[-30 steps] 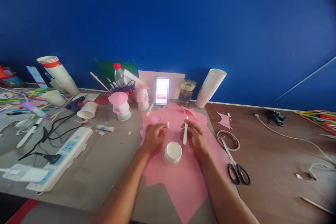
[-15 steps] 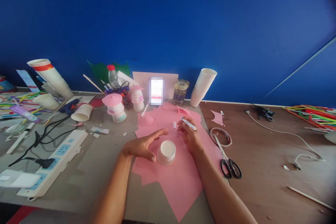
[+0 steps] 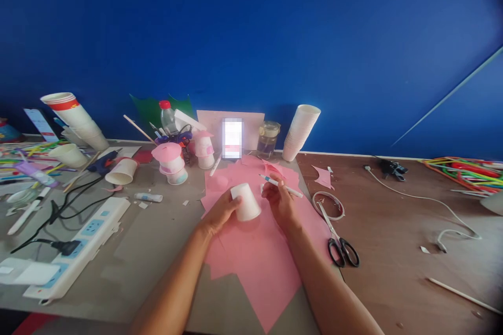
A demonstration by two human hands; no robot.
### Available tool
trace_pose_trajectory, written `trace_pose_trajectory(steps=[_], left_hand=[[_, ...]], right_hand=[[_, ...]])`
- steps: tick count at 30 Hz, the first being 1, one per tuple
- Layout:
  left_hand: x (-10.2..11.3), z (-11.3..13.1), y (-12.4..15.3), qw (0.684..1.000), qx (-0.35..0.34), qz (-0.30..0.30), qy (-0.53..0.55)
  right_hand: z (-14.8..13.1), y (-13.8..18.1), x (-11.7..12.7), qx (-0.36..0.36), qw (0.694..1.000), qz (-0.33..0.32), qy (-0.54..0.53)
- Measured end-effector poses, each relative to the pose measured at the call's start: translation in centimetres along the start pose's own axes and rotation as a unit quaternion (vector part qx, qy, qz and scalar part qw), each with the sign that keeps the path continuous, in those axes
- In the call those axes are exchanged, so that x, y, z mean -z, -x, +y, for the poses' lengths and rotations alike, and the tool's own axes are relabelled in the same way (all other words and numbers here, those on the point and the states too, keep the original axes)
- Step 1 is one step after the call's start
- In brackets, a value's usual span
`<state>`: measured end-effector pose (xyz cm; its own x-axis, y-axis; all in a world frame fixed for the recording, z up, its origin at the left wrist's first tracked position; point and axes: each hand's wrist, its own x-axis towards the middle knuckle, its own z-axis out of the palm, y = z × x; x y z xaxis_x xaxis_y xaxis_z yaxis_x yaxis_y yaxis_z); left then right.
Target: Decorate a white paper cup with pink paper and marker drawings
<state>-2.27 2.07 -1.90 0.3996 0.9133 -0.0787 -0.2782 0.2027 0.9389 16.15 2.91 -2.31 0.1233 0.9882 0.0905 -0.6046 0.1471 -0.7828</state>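
My left hand (image 3: 220,212) grips a small white paper cup (image 3: 245,202) and holds it tilted above the pink paper sheets (image 3: 259,256) spread on the table. My right hand (image 3: 280,200) pinches a white pen (image 3: 281,186) with its tip pointing left, just right of the cup. A small white pen cap (image 3: 262,187) lies on the pink paper between the hands.
Black-handled scissors (image 3: 338,238) and a tape ring (image 3: 329,204) lie right of the paper. Behind stand a lit phone (image 3: 232,138), a glass jar (image 3: 268,140), a cup stack (image 3: 301,132) and pink-topped cup figures (image 3: 172,162). A power strip (image 3: 80,243), cables and straws crowd the left.
My left hand dropped the cap, reached to the upside-down cup and lifted it off the paper. My right hand turned the pen from upright to pointing left.
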Motion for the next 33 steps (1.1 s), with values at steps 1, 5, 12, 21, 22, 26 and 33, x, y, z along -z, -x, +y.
trace_pose_trajectory(steps=[1, 5, 12, 21, 22, 26, 33], left_hand=[[0.0, -0.2, -0.2, 0.999, 0.001, 0.022, 0.046], [-0.4, -0.6, -0.7, 0.981, 0.033, 0.061, 0.184], [-0.7, -0.1, -0.5, 0.972, 0.059, 0.031, 0.227], [-1.2, 0.7, -0.1, 0.993, 0.009, -0.046, 0.106], [-1.2, 0.7, -0.1, 0.994, 0.007, -0.049, 0.101], [-1.0, 0.4, -0.4, 0.995, 0.011, -0.048, 0.087], [-1.1, 0.5, -0.5, 0.997, 0.007, -0.048, 0.058]], right_hand=[[-0.2, 0.1, -0.3, -0.001, 1.000, 0.006, -0.013], [-0.7, 1.0, -1.8, -0.020, 0.999, 0.006, -0.048], [-0.5, 2.8, -3.7, 0.014, 0.999, -0.048, -0.011], [-0.3, 3.1, -3.3, 0.052, 0.991, -0.019, 0.119], [-0.2, 3.1, -3.2, 0.053, 0.990, -0.016, 0.130], [0.0, 3.3, -3.2, 0.079, 0.980, -0.005, 0.184], [-0.3, 3.5, -3.4, 0.106, 0.968, 0.011, 0.227]])
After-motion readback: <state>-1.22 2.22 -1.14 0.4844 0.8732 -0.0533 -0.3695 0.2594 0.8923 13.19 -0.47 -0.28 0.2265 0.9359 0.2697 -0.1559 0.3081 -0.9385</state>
